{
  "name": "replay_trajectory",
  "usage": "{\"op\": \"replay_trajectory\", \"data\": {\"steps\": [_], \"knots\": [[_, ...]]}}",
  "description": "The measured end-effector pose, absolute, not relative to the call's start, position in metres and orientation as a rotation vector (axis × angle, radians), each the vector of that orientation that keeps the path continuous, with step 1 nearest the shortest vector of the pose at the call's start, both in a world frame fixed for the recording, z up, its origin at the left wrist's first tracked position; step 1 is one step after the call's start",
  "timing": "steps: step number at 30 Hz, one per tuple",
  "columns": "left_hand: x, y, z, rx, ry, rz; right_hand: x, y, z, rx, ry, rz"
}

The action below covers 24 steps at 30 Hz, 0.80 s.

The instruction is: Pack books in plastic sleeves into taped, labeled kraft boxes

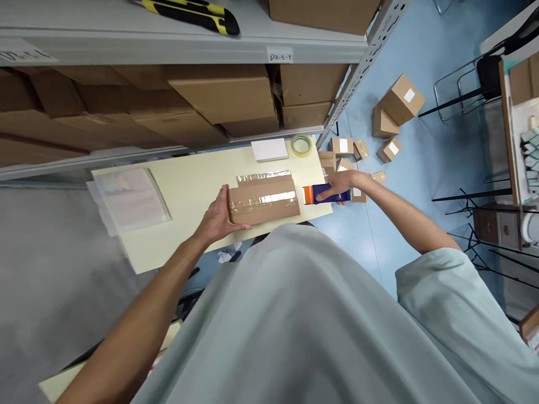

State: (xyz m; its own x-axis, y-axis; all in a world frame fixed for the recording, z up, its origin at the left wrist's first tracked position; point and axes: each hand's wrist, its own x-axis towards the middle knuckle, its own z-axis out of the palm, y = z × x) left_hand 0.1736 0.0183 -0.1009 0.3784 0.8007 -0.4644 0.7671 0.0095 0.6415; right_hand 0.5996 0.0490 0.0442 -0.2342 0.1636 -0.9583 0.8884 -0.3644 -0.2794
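A flat cardboard box point(263, 210) with shiny clear tape across its top lies on the pale yellow table point(202, 191). My left hand point(219, 216) grips the box's left end, fingers along the side and thumb at the near edge. Past the table's right end, my right hand point(340, 184) is closed around a dark blue tape dispenser point(332, 193), whose orange end points left toward the box without touching it. Behind the box are a white stack or small box point(269, 150) and a roll of yellowish tape point(301, 145).
Clear plastic sheets or bags point(130, 199) lie at the table's left. Above the table stands a metal shelf point(189, 47) with cardboard boxes and a yellow-black utility knife point(193, 12). Several cartons point(402, 100) rest on the blue floor at right, near chairs and another table point(511, 168).
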Motion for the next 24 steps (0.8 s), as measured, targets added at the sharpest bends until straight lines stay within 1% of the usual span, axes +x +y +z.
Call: {"op": "replay_trajectory", "data": {"steps": [6,10,14,21,24], "knots": [[0.172,0.018,-0.103,1.857,1.394,-0.097,0.605,0.053,0.022,1.429,1.310,-1.614],[0.173,0.018,-0.103,1.885,1.420,-0.181,0.600,0.056,0.008,1.404,1.359,-1.478],[0.173,0.017,-0.103,1.953,1.400,-0.199,0.593,0.058,-0.007,1.399,1.398,-1.345],[0.175,0.018,-0.102,1.967,1.414,-0.271,0.570,0.063,-0.034,1.405,1.388,-1.278],[0.175,0.017,-0.103,1.974,1.423,-0.255,0.558,0.053,-0.052,1.515,1.541,-1.034]]}}
